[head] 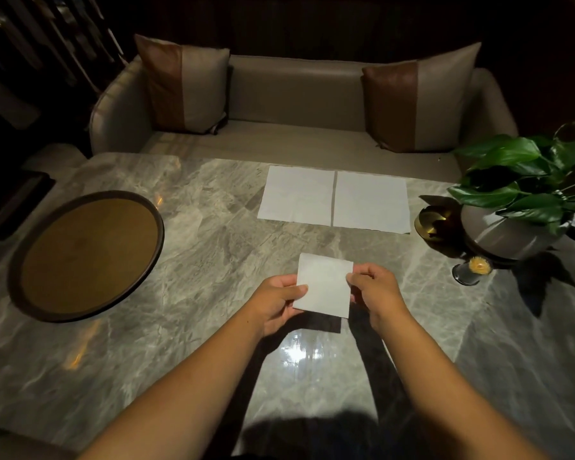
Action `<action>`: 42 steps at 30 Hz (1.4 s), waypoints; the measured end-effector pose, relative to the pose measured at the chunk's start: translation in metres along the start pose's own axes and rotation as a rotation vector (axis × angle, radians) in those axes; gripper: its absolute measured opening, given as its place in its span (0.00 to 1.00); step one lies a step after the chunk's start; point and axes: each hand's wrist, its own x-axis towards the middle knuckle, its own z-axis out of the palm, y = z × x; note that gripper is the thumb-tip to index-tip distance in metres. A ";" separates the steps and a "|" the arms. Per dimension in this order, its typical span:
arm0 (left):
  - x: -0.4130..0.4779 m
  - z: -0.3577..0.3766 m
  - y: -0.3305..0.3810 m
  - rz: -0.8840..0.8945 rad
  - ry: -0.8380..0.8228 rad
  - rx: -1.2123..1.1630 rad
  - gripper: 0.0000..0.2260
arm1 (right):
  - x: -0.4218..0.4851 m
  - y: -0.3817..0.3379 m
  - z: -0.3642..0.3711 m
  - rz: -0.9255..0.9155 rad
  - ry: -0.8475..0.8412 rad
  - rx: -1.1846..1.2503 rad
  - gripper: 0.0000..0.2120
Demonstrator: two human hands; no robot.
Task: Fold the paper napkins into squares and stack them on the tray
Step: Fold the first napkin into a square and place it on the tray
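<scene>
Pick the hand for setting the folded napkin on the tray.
Left, probably. The left hand pinches the folded napkin at its left edge and the right hand pinches its right edge. The tray lies off to the left, on the left hand's side. The right hand would have to reach across.

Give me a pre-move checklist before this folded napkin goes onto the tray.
1. Shape: ok, the folded napkin looks roughly square.
2. Grip: ok, the left hand and right hand pinch its side edges.
3. Tray ready: ok, nothing lies on it.
4. Path left to the tray: ok, nothing stands between.
5. Creases pressed flat: cannot tell.
6. All napkins folded: not ok, two unfolded napkins lie flat at the far side.
</scene>
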 end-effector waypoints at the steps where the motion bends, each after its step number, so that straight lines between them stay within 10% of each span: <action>1: -0.001 0.001 -0.001 0.000 -0.004 -0.005 0.14 | -0.003 0.000 -0.001 0.057 -0.012 0.117 0.03; 6: -0.006 0.001 0.000 0.028 -0.033 -0.046 0.13 | -0.015 -0.002 0.000 0.161 -0.275 0.258 0.10; 42: -0.105 -0.293 0.174 0.018 -0.162 0.012 0.10 | -0.128 -0.037 0.339 -0.070 -0.027 0.011 0.08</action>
